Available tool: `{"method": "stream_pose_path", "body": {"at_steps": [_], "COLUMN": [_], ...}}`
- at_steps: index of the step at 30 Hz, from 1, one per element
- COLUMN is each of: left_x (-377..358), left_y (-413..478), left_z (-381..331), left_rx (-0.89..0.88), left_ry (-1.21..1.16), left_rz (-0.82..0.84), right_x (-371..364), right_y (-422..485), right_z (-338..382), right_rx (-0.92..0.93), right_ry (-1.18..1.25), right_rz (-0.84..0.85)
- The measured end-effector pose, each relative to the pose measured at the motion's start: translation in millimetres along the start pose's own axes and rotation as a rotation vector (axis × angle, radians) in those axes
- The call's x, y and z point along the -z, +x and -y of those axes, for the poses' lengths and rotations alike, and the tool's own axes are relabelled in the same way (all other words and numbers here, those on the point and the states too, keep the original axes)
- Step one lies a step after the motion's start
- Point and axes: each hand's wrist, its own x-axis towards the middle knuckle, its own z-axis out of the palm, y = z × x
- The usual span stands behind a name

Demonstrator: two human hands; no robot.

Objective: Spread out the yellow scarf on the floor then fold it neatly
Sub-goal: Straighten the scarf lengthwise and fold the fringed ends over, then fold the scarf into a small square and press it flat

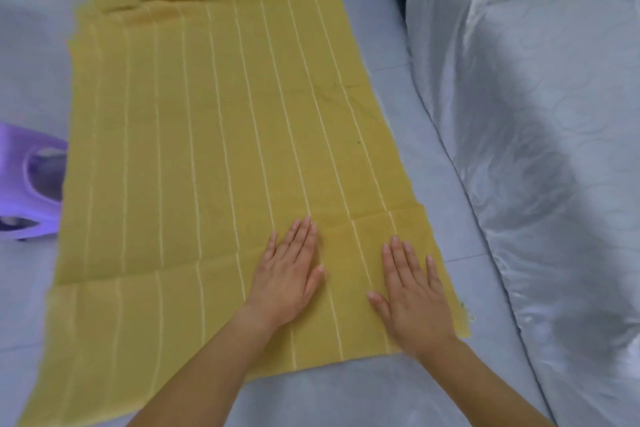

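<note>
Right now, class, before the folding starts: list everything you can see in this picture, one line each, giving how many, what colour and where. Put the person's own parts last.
scarf: one, yellow with thin white stripes, spread lengthwise on the floor, rucked at its far end, a crease across its near end
floor: one, pale bluish, under and around the scarf
plastic object: one, purple, at the left edge beside the scarf; cut off by the frame, so I cannot say what it is
shiny fabric: one mass, white, along the right side
left hand: one, flat on the scarf's near end, fingers straight
right hand: one, flat on the scarf near its right edge, fingers straight
</note>
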Motion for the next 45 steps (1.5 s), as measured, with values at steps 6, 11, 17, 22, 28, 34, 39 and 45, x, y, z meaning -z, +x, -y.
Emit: {"method": "stream_pose_path", "body": {"at_steps": [6, 11, 17, 22, 28, 34, 39, 45], "left_x": [22.0, 22.2, 8.6, 6.3, 27.9, 39.6, 51.5, 29.9], "left_y": [-100.6, -156.7, -208.6, -220.6, -191.7, -183.9, -205.3, -246.4], "left_z": [108.7, 185.9, 254.8, 287.1, 329.6, 350.4, 328.7, 291.0], "left_rx": [0.273, 0.426, 0.574, 0.548, 0.477, 0.496, 0.793, 0.959], "left_ry": [0.026, 0.049, -0.041, -0.205, -0.457, -0.778, -1.394, -1.350], "left_rz": [0.043, 0.121, 0.132, 0.019, -0.090, 0.030, 0.008, 0.059], "right_x": [11.7, -2.1, -14.7, -23.9, -42.3, -51.6, -48.1, -45.5], "right_y": [26.2, 39.5, 64.0, 89.8, 108.0, 104.5, 100.7, 102.1], "right_z": [121.8, 226.3, 329.6, 397.8, 444.0, 441.4, 440.4, 441.0], "right_rx": [0.229, 0.393, 0.479, 0.553, 0.580, 0.621, 0.531, 0.508], "right_ry": [-0.025, -0.074, -0.050, 0.105, 0.153, 0.347, 0.453, 0.388], "right_rz": [0.051, 0.085, 0.164, 0.210, 0.155, -0.025, 0.037, 0.036]}}
